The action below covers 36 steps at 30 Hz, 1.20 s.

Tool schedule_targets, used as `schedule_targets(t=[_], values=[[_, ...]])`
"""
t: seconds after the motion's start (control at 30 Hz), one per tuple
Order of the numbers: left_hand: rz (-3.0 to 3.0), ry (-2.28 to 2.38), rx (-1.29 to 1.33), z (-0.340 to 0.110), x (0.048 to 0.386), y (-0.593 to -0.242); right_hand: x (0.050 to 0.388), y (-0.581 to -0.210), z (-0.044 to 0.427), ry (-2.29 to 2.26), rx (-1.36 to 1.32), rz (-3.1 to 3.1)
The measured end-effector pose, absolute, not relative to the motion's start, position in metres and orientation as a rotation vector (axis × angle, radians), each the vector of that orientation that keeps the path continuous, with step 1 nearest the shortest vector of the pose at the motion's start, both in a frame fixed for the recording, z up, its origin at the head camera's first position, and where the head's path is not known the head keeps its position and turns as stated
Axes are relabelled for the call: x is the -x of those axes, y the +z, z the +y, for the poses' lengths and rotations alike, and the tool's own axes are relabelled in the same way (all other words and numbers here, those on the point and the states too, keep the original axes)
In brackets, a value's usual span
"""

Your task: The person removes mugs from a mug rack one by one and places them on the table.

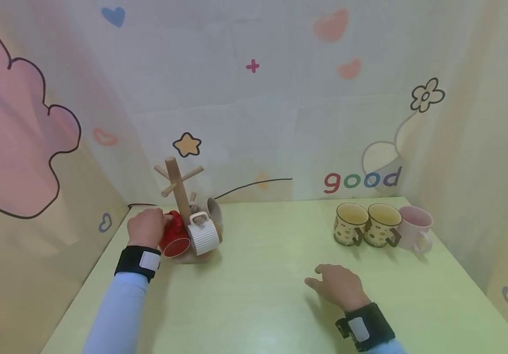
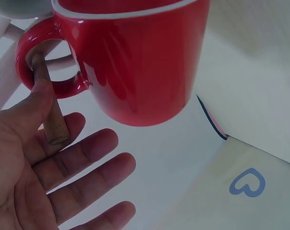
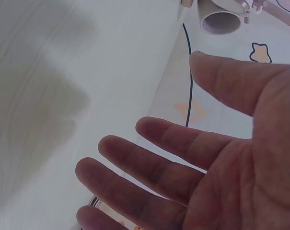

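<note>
A red mug (image 1: pixel 176 238) hangs by its handle on a wooden peg (image 2: pixel 53 120) of a mug tree (image 1: pixel 177 189). My left hand (image 1: pixel 146 227) is at the peg's outer end. In the left wrist view, its thumb lies on the peg and its index finger is behind it, with the other fingers spread below the red mug. A white ribbed mug (image 1: pixel 204 237) and a grey mug (image 1: pixel 215 214) also hang on the tree. Over the table at right, my right hand (image 1: pixel 339 285) is apart from everything, its fingers relaxed and holding nothing.
Two cream spotted mugs (image 1: pixel 351 221) with brown handles and a pink mug (image 1: pixel 414 227) stand in a row at the back right of the pale table (image 1: pixel 262 295). Printed curtains (image 1: pixel 254 113) close off the back and sides.
</note>
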<state>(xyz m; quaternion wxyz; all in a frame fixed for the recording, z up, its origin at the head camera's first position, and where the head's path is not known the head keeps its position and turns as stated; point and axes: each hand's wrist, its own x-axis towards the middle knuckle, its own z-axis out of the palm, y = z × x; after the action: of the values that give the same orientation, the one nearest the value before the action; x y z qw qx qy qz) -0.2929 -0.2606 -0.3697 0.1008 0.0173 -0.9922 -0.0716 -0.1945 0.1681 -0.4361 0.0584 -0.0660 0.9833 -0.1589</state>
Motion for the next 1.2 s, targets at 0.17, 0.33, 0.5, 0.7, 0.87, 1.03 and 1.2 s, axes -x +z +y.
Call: schedule_targets(t=[0.17, 0.33, 0.5, 0.7, 0.87, 1.03, 1.2], values=[[-2.907, -0.18, -0.044, -0.257, 0.289, -0.371, 0.193, -0.436, 0.168, -0.489, 0.213, 2.981], [-2.899, -0.147, -0.047, -0.253, 0.286, -0.373, 0.193, -0.435, 0.167, -0.487, 0.215, 2.976], [-2.931, -0.103, -0.05, -0.248, 0.283, -0.374, 0.192, -0.434, 0.165, -0.481, 0.213, 2.97], [-2.971, -0.048, -0.062, -0.241, 0.279, -0.374, 0.192, -0.433, 0.163, -0.474, 0.21, 2.963], [-2.963, -0.037, -0.09, -0.236, 0.275, -0.374, 0.191, -0.433, 0.163, -0.472, 0.21, 2.96], [-2.948, -0.032, -0.113, -0.231, 0.272, -0.374, 0.191, -0.433, 0.163, -0.467, 0.204, 2.957], [-2.938, -0.034, -0.153, -0.224, 0.27, -0.373, 0.191, -0.434, 0.163, -0.459, 0.201, 2.958]])
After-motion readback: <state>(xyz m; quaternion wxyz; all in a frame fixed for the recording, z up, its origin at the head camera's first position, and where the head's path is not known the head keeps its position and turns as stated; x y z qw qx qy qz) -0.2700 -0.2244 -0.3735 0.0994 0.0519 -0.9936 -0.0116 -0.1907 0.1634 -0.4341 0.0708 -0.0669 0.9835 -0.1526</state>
